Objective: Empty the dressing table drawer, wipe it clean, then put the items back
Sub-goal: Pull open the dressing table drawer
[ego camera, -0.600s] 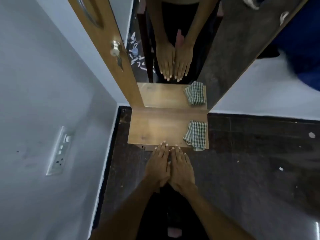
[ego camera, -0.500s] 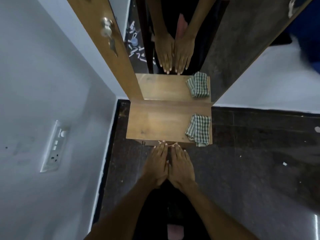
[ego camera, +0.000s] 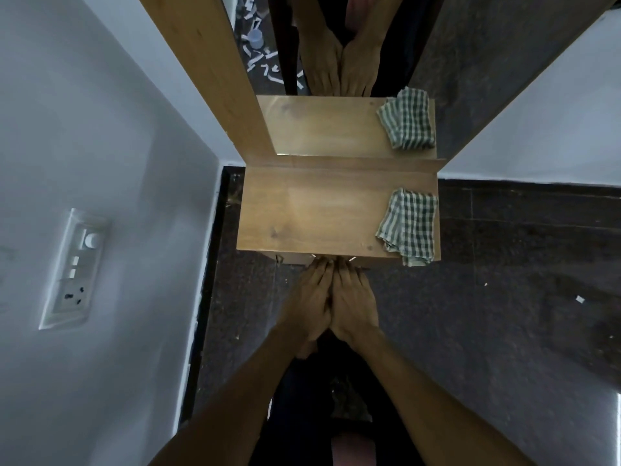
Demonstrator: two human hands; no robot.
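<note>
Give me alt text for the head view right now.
Both hands, left hand and right hand, reach side by side under the front edge of the wooden dressing table, fingertips hidden beneath it. A folded green checked cloth lies on its right end, doubled in the mirror behind.

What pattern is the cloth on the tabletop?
Green-and-white check cloth, head view.

Bare forearms (ego camera: 255, 391), no sleeves showing, dark clothing (ego camera: 302, 398) below.
</note>
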